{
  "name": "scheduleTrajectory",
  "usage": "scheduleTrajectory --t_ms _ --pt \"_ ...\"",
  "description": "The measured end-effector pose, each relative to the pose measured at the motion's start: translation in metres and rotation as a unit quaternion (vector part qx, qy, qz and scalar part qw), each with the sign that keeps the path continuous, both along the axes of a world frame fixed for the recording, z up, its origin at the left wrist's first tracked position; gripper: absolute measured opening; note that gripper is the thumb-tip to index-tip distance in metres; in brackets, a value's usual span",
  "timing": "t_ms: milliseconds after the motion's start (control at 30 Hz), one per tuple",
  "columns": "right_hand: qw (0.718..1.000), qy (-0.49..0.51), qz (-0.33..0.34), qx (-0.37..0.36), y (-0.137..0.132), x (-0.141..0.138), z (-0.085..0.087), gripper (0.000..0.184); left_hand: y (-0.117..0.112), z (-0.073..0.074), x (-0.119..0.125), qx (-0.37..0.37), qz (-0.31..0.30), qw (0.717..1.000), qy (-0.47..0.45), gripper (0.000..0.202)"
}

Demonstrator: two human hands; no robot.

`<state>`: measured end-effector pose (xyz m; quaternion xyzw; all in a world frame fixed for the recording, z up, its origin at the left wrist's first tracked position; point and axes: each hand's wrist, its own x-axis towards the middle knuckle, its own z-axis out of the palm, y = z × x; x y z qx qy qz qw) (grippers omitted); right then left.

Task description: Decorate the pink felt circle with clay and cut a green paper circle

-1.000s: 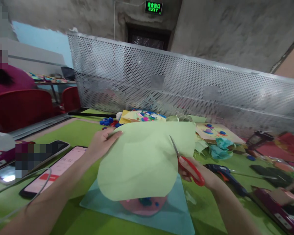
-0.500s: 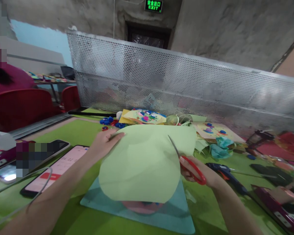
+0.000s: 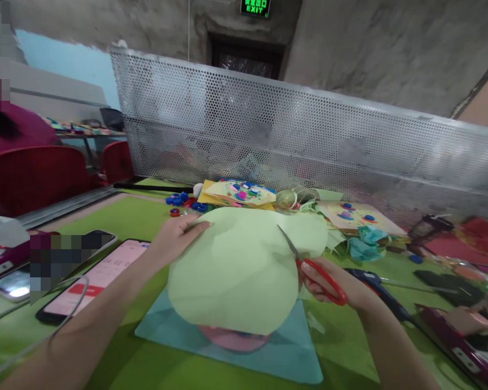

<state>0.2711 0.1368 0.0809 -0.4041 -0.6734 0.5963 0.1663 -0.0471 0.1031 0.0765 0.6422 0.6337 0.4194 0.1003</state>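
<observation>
A large pale green sheet of paper (image 3: 231, 271) with rounded cut edges is held up over the table. My left hand (image 3: 183, 233) pinches its upper left edge, thumb on top. In my right hand (image 3: 325, 279) are red-handled scissors (image 3: 287, 238), with a blade lying across the sheet near its right side. Right of the blade, a partly cut flap of the paper hangs outward. Beneath the sheet lies a blue-green mat (image 3: 293, 352), and a pink round piece (image 3: 236, 340) on it shows partly below the paper.
A phone with a lit screen (image 3: 106, 276) and a cable lie left. Decorated cards (image 3: 239, 192) and blue paper scraps (image 3: 366, 244) sit behind. A glue gun (image 3: 374, 287) rests at right. A perforated metal screen (image 3: 228, 119) closes the table's back. A person in pink (image 3: 20, 130) sits far left.
The scissors and my right hand have shifted slightly right and down. The paper's lower edge has risen a little, showing more of the pink piece.
</observation>
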Motion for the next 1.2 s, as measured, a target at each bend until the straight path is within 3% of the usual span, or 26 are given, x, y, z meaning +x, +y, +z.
scheduleTrajectory --t_ms 600,1033,1200 --pt "1.0 0.006 -0.005 0.0 0.0003 -0.0017 -0.0023 0.059 -0.0019 0.0025 0.0042 0.014 -0.039 0.996 0.078 0.036" --pt "1.0 -0.019 0.0 0.0 0.0008 0.0 -0.0013 0.06 -0.0044 0.0033 0.0081 0.007 -0.051 0.996 0.078 0.036" --pt "0.999 -0.024 0.004 0.034 -0.0003 -0.0006 -0.0025 0.059 -0.0041 0.0029 0.0094 -0.014 -0.069 0.995 0.075 0.035"
